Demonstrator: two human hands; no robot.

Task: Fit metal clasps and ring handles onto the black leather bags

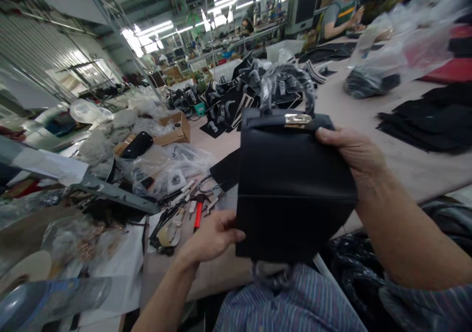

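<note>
Both my hands hold up a black handbag (291, 174) in front of my body. Its top handle (287, 78) is wrapped in clear plastic, and a shiny metal clasp (298, 120) sits at the upper edge. My right hand (356, 152) grips the bag's upper right side, thumb on the front near the clasp. At the lower left edge, my left hand (217, 236) pinches the bag, with its thumb in front and the other fingers partly hidden. A second plastic-wrapped loop (273, 273) hangs below the bag.
A hammer with a red handle (198, 214) lies among tools left of the bag. Behind are black bag pieces (224, 105) and a cardboard box (173, 129). Stacked black pieces (431, 118) lie right on the table (398, 169). A co-worker (339, 15) sits at the back right.
</note>
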